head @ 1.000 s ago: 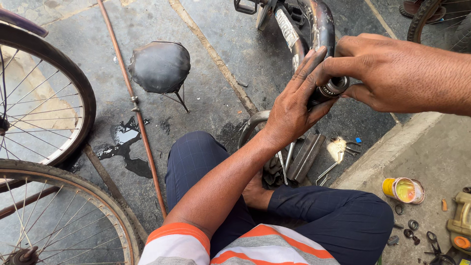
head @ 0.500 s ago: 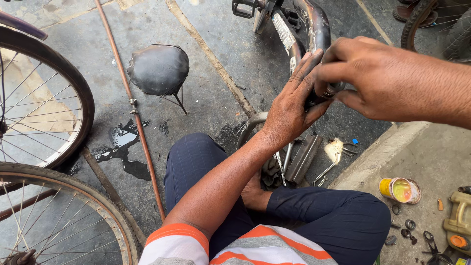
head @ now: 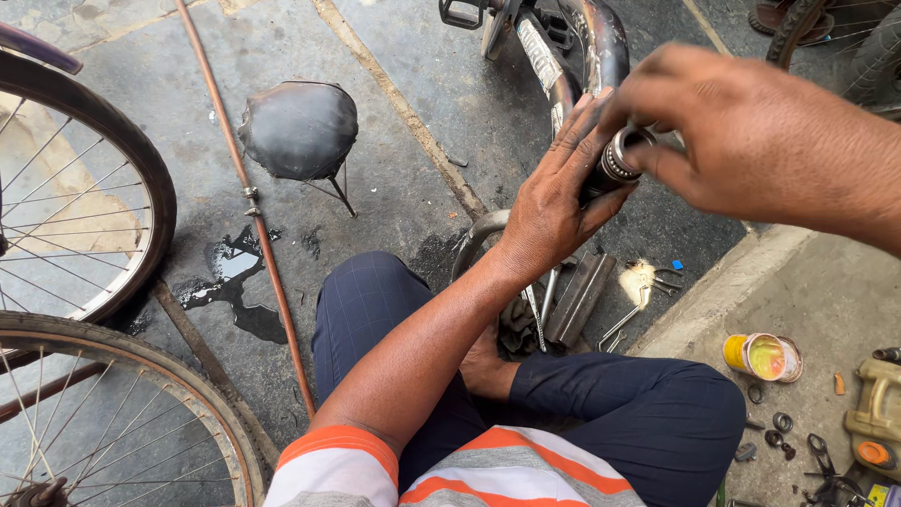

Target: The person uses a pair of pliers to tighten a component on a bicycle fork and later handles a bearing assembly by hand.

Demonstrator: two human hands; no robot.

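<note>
The left hand (head: 554,202) wraps around a dark bicycle tube (head: 601,174), fingers extended. The right hand (head: 741,131) pinches the metal bearing ring (head: 621,157) at the tube's end. Tools (head: 582,300) lie below, beside an open yellow grease tin (head: 762,357).

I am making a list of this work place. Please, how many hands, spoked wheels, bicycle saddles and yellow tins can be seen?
Hands: 2, the left hand and the right hand, both on a ringed metal part
Spoked wheels: 2
Bicycle saddles: 1
Yellow tins: 1
Total: 6
</note>
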